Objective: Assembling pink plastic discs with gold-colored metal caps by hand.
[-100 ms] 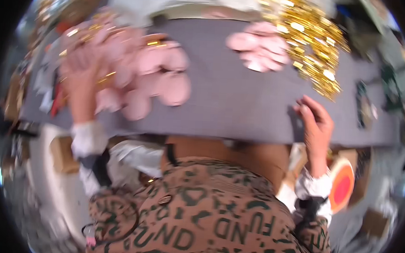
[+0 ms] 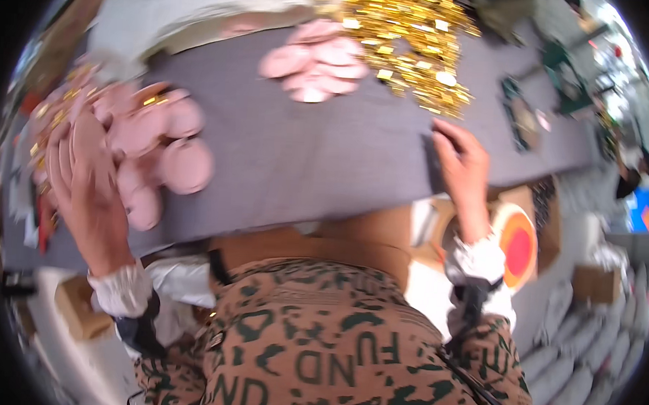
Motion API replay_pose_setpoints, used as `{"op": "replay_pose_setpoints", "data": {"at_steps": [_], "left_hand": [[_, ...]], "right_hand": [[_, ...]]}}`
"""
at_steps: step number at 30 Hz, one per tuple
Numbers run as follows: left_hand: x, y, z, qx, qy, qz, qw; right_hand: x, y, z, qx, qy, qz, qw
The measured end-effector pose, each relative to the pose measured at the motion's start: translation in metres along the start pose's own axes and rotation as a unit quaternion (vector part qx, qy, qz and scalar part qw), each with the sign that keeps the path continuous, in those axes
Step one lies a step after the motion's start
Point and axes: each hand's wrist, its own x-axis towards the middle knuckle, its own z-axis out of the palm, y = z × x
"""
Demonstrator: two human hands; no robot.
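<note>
My left hand [image 2: 87, 172] lies flat with its fingers stretched out over the left edge of a heap of pink rounded pads [image 2: 187, 166]. Small shiny gold strips [image 2: 154, 100] show on and among these pads. Over the table on the right, my right hand [image 2: 464, 166] is loosely curled, a small gap between thumb and forefinger and nothing visible in it. Beyond it spreads a pile of shiny gold strips [image 2: 413, 53]. Left of that pile, a smaller overlapping cluster of pink pads [image 2: 317, 63] rests on the grey table [image 2: 283, 149]. Motion blurs the left heap.
A large pale sheet or bag [image 2: 195, 12] lies along the far edge. At the right stand a dark green tool [image 2: 520, 114] and a green device [image 2: 566, 79]. Below the table edge are cardboard boxes [image 2: 80, 307] and a round orange-and-red item [image 2: 516, 249].
The whole view has swung, so the table things sit further left and tilted. My left hand still lies on the pink heap; my right hand stays curled near the gold pile.
</note>
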Motion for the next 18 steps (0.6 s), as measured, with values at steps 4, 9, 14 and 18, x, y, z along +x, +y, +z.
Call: {"op": "replay_pose_setpoints", "data": {"at_steps": [4, 9, 14, 18], "left_hand": [[-0.063, -0.04, 0.1, -0.318, -0.196, -0.332, 0.866], [-0.095, -0.081, 0.162, -0.36, -0.241, -0.498, 0.751], [-0.096, -0.077, 0.181, -0.392, -0.214, -0.533, 0.719], [-0.088, -0.09, 0.184, -0.387, -0.204, -0.525, 0.73]], "right_hand": [[0.019, 0.012, -0.015, -0.109, 0.038, 0.006, 0.993], [0.05, 0.014, 0.017, -0.328, 0.015, -0.108, 0.938], [0.064, 0.041, 0.01, -0.297, 0.074, -0.22, 0.926], [0.039, -0.003, 0.014, 0.067, -0.008, -0.168, 0.984]]}}
